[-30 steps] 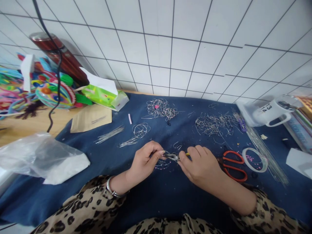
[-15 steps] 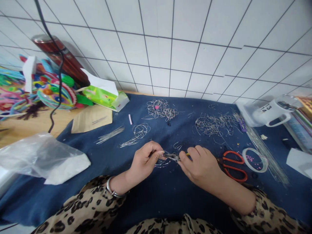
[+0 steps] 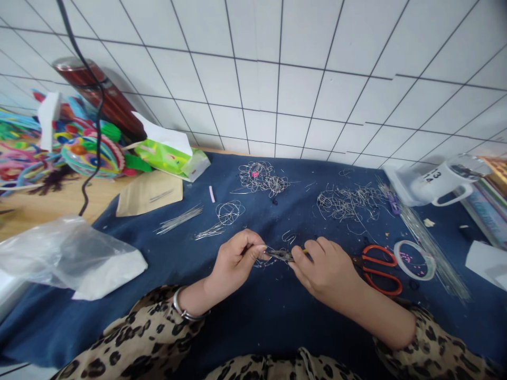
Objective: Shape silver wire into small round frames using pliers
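Observation:
My right hand (image 3: pixel 327 266) is closed around the handles of a pair of pliers (image 3: pixel 282 255), whose jaws point left. Close to the jaw tips, my left hand (image 3: pixel 241 258) pinches a thin silver wire piece (image 3: pixel 266 262) between thumb and forefinger. Much of that piece is hidden by the fingers, and loops of it show beneath the pliers. Just beyond the pliers lie small bent wire bits (image 3: pixel 289 237). Red-handled scissors (image 3: pixel 381 269) rest right of my right hand.
Tangled wire (image 3: pixel 350 202) and another wire bundle (image 3: pixel 263 178) lie at the back of the blue cloth (image 3: pixel 253 322). Straight wires (image 3: pixel 180 219) are at left, a round dish (image 3: pixel 414 260) with pink beads at right. A white mug (image 3: pixel 447 182) and red thermos (image 3: pixel 99 95) stand by the wall.
The wire loops under the pliers have shifted slightly upward and show less below the jaws. Both hands stay almost in the same place.

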Motion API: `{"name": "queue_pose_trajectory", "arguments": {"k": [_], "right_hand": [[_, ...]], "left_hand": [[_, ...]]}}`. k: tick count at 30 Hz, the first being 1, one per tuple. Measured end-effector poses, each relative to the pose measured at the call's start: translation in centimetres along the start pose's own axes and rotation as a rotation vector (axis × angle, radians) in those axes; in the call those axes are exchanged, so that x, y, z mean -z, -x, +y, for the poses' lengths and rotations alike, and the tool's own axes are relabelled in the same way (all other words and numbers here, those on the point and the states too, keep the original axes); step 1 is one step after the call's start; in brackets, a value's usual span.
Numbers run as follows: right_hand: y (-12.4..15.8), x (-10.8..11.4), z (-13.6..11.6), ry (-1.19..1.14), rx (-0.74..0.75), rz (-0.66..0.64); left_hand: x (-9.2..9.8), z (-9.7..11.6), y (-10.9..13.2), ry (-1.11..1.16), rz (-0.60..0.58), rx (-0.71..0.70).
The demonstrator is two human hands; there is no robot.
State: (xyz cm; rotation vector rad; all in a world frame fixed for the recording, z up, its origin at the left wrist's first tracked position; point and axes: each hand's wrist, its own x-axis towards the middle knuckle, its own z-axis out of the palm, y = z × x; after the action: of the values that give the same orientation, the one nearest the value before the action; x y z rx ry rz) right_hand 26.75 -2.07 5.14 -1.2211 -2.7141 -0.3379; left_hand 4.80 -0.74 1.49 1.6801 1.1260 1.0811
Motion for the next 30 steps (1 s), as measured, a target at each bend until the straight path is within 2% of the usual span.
{"name": "queue_pose_trajectory", "arguments": {"k": [19, 30], "right_hand": [[0.05, -0.06, 0.18, -0.022, -0.076, 0.024], [-0.13, 0.61, 0.05, -0.008, -0.037, 0.059]], "left_hand": [[-0.14, 0.36, -0.53, 0.172, 0.025, 0.057], [-0.38, 0.12, -0.48, 0.258, 0.029, 0.116]]}}
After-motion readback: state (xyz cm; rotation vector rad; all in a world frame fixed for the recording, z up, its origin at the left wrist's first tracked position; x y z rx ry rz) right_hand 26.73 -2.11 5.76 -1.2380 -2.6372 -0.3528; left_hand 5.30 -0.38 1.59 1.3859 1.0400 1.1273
